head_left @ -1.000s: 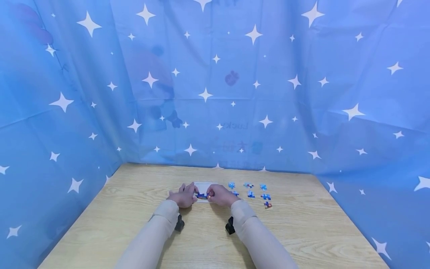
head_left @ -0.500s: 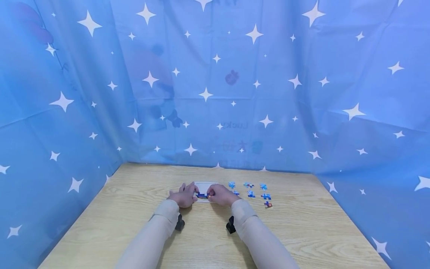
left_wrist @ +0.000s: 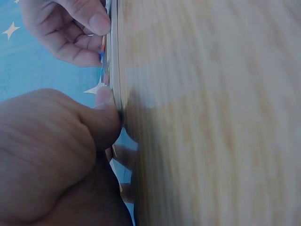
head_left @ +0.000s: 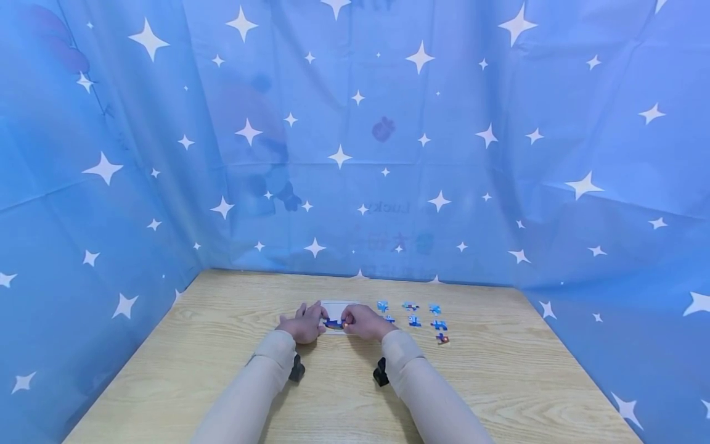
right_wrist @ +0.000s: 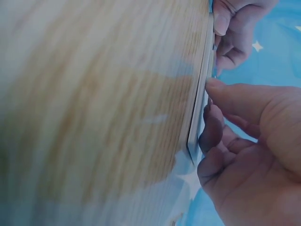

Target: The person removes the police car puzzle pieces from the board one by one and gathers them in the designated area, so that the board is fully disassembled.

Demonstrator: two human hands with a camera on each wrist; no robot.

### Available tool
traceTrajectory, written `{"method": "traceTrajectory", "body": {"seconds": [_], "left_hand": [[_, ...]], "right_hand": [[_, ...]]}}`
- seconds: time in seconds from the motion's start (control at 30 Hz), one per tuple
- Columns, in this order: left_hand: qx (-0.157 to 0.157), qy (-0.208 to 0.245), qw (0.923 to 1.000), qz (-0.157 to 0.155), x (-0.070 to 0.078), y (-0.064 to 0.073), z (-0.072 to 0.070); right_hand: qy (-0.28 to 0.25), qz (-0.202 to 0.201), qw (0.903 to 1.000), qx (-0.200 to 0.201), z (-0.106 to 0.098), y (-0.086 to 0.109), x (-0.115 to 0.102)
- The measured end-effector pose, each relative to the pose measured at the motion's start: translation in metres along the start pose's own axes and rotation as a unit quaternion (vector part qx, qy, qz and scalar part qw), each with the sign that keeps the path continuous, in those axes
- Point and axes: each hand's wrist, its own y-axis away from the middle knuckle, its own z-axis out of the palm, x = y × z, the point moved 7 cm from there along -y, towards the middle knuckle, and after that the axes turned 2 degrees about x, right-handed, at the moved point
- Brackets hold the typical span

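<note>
A pale puzzle board (head_left: 339, 307) lies on the table, with joined dark blue and multicoloured jigsaw pieces (head_left: 334, 324) along its near side. My left hand (head_left: 304, 324) holds the board's left end, its thumb (left_wrist: 107, 101) at the near edge and the other fingers spread. At the right end of the joined pieces, my right hand (head_left: 366, 322) pinches a jigsaw piece between thumb and curled fingers; the fingertips hide most of it. In the right wrist view, the right thumb (right_wrist: 230, 96) sits right at the board's edge.
Several loose blue jigsaw pieces (head_left: 414, 320) lie in rough rows to the right of the board, one partly behind the right hand. A piece with red (head_left: 442, 338) is nearest the front. Blue star-patterned curtain (head_left: 355, 185) borders the wooden table (head_left: 333, 401).
</note>
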Motion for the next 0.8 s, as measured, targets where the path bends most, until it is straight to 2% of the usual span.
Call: {"method": "traceTrajectory", "body": {"seconds": [0.37, 0.53, 0.8], "left_hand": [[-0.001, -0.003, 1.0, 0.009, 0.007, 0.008, -0.005], [0.004, -0.006, 1.0, 0.005, 0.002, 0.004, -0.001], [0.016, -0.005, 0.9998, 0.006, -0.002, -0.002, 0.0]], "right_hand": [[-0.008, 0.005, 0.9999, 0.006, -0.003, 0.005, 0.001], [-0.021, 0.013, 0.9996, 0.012, -0.006, 0.007, 0.007], [-0.014, 0.011, 0.9997, 0.014, -0.012, 0.011, 0.007]]}}
